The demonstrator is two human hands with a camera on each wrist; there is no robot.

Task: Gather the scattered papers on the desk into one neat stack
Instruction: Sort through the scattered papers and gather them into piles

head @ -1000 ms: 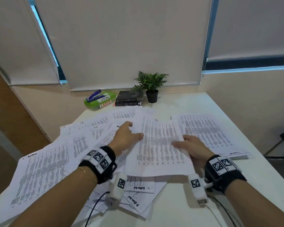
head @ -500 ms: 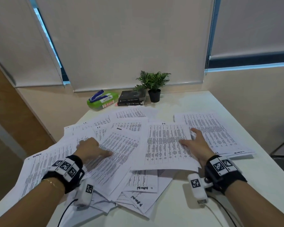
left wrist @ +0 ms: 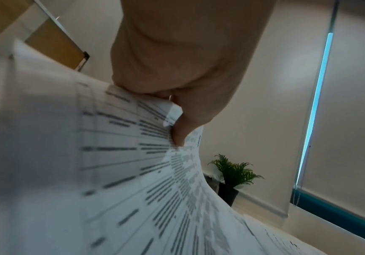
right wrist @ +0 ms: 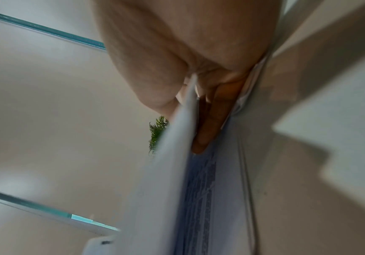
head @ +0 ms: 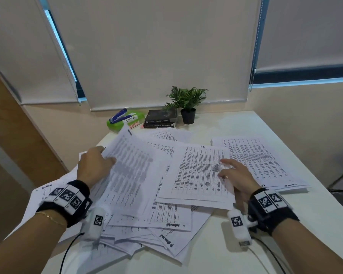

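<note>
Nearest you, the loose papers (head: pixel 162 230) overlap in a fan that overhangs the front and left edges of the desk (head: pixel 216 254); they are too layered to count. Bare desk lies to your front right, beside the right wrist.

Your two hands sit on the spread. Your left hand (head: pixel 93 167) grips the left edge of a lifted sheaf (head: pixel 131 175), thumb on top and fingers curled beneath, so that side curves up off the pile; the left wrist view shows the pinch (left wrist: pixel 172 110). Your right hand (head: pixel 238 177) holds the right edge of a flatter bundle (head: pixel 198 175), thumb above and fingers (right wrist: pixel 212 120) slipped under.

Right of that hand, one more set of sheets (head: pixel 261 161) lies flat, near the desk's right edge.

At the far edge stand one green box (head: pixel 125 121) with a blue stapler (head: pixel 118 115) on it, two stacked books (head: pixel 160 119) and one potted plant (head: pixel 187 105). Open desk surface shows right of the plant.
</note>
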